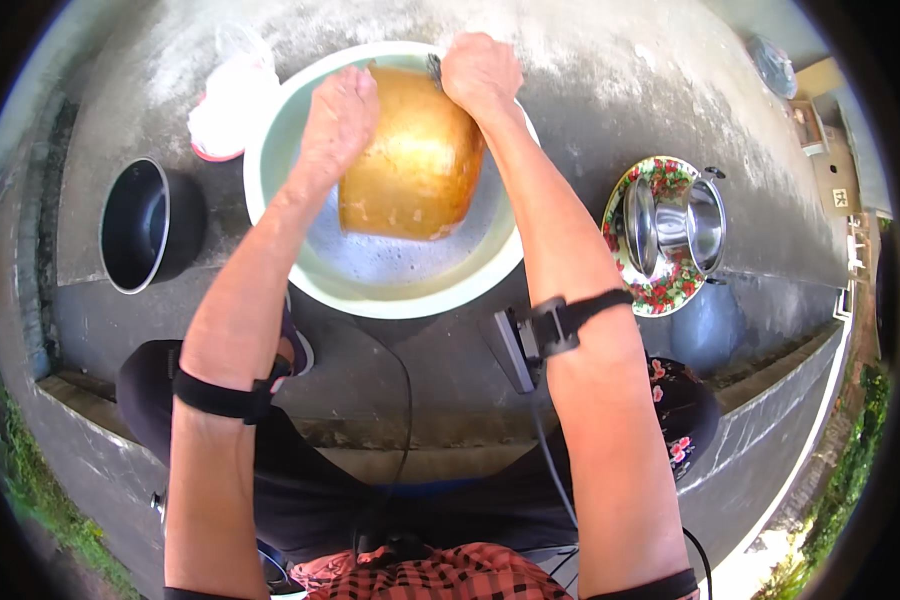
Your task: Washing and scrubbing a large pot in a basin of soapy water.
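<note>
A golden-brown metal pot (410,160) lies tilted inside a wide pale green basin (270,255), its base or side facing me. Greyish, sudsy water (380,262) shows in the basin below it. My left hand (342,115) is closed on the pot's upper left edge. At the pot's upper right edge my right hand (483,72) is balled up, pressing a dark wiry scouring pad (434,70) that peeks out beside its fingers. Most of the pad is hidden by the hand, and the pot's far side is out of sight.
A black pot (135,225) lies on the left, near a white plastic bag (235,110) in a red-rimmed dish. At right, a floral tray (660,300) bears steel pots (705,230) and a lid (641,228). Cables (407,400) hang near my knees.
</note>
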A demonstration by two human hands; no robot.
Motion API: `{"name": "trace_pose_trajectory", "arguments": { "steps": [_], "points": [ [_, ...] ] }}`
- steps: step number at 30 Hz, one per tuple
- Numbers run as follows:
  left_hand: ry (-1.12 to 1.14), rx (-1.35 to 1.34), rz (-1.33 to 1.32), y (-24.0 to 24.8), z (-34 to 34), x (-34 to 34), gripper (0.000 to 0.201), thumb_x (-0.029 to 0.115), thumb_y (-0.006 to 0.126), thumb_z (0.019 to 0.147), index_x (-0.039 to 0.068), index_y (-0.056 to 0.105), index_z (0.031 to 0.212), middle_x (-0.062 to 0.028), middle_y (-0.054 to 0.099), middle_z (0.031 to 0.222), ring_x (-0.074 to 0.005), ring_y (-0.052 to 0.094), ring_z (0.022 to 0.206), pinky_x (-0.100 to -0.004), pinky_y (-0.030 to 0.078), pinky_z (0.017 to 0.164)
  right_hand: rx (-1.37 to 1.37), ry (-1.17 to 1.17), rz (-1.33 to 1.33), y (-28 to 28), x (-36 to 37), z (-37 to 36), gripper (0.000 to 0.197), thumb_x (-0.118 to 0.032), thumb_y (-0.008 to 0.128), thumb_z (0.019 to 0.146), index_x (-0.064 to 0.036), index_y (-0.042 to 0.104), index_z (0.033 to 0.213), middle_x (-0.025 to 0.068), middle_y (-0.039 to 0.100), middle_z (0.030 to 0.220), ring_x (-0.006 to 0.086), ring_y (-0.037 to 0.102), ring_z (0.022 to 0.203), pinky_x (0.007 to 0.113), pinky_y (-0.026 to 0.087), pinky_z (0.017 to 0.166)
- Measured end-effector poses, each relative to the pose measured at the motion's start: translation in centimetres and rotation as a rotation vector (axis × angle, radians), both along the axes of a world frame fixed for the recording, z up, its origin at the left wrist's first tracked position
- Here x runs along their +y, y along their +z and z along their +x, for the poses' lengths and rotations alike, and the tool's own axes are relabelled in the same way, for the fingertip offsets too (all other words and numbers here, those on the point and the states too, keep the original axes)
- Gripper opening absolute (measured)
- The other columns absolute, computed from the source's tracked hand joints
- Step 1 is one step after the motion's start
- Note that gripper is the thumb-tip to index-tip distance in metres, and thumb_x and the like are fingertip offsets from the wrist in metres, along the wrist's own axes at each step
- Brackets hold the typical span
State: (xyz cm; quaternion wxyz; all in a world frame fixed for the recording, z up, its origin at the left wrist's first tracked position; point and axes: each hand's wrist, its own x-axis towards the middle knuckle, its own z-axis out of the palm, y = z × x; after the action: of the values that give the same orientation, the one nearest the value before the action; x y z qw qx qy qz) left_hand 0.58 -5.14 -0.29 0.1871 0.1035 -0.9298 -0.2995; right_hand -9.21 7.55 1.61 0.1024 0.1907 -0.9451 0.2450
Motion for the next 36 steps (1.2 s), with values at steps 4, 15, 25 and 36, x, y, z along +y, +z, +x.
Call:
{"name": "trace_pose_trajectory", "arguments": {
  "steps": [4, 15, 25, 36],
  "points": [
    [0.222, -0.09, 0.192, -0.9, 0.2, -0.8, 0.029, 0.025, 0.041, 0.091, 0.0, 0.054, 0.088, -0.0243, 0.054, 0.076, -0.038, 0.051, 0.068, -0.0399, 0.044, 0.07, 0.081, 0.092, -0.056, -1.4, 0.0, 4.0, 0.014, -0.008, 0.049, 0.08, -0.0051, 0.062, 0.074, 0.0123, 0.061, 0.07, 0.0272, 0.061, 0.06, 0.041, 0.05, 0.057],
    [-0.036, -0.007, -0.122, -0.6, 0.2, -2.1, 0.034, 0.027, 0.038, 0.091, -0.003, 0.054, 0.088, -0.0284, 0.057, 0.087, -0.0458, 0.053, 0.088, -0.0458, 0.044, 0.076, 0.03, 0.128, -0.052, -1.8, 0.7, 1.7, 0.012, -0.012, 0.053, 0.076, -0.0114, 0.064, 0.076, 0.0142, 0.063, 0.08, 0.0318, 0.062, 0.068, 0.042, 0.049, 0.059],
    [0.189, -0.056, 0.208, -1.4, 0.5, -1.2, 0.036, 0.028, 0.039, 0.09, -0.003, 0.057, 0.09, -0.0283, 0.057, 0.09, -0.0447, 0.055, 0.087, -0.0436, 0.044, 0.078, 0.063, 0.172, -0.231, -2.2, 1.9, 7.2, 0.012, -0.009, 0.051, 0.076, -0.009, 0.063, 0.077, 0.0165, 0.062, 0.083, 0.0347, 0.061, 0.066, 0.047, 0.047, 0.061],
    [0.136, -0.04, 0.244, 0.8, 0.1, 1.3, 0.033, 0.023, 0.038, 0.09, -0.005, 0.053, 0.081, -0.0273, 0.056, 0.079, -0.0441, 0.052, 0.076, -0.0429, 0.043, 0.073, -0.153, -0.002, -0.165, -2.7, 1.2, -2.0, 0.016, -0.009, 0.049, 0.078, -0.0052, 0.064, 0.075, 0.0176, 0.064, 0.078, 0.0356, 0.061, 0.071, 0.044, 0.049, 0.068]
  ]
}}
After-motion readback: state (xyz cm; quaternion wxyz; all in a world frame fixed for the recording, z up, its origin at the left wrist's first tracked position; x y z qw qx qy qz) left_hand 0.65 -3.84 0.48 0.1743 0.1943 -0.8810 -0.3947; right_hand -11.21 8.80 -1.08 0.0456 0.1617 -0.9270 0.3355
